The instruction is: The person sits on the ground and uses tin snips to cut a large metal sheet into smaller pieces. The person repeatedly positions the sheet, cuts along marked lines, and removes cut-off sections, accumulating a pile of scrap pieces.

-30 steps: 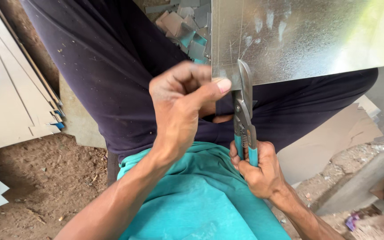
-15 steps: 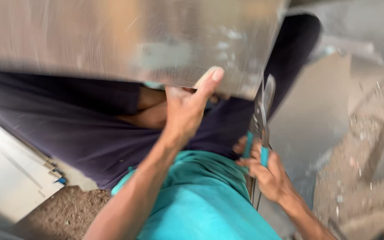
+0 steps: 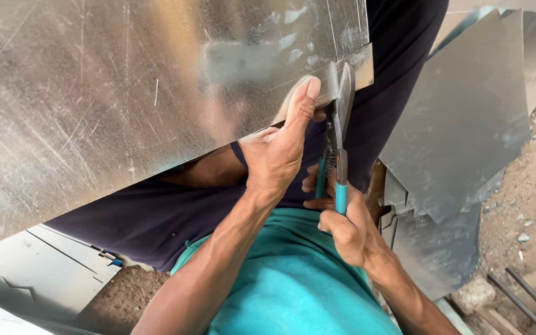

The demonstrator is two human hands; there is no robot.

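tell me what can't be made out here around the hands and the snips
- Head view: the left hand fingers, hidden behind the metal sheet; only the thumb shows.
- The snips lower blade, hidden by the sheet edge.
- The sheet's full extent, cut off by the frame's top and left.
- The right hand palm, turned away.

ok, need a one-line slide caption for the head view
Left hand steadies a metal sheet while the right hand works teal-handled snips at its edge.

Bright, even daylight; soft glare and hazy reflections smear the metal sheet (image 3: 125, 93), perhaps slightly blurred; hands cast faint shadows.
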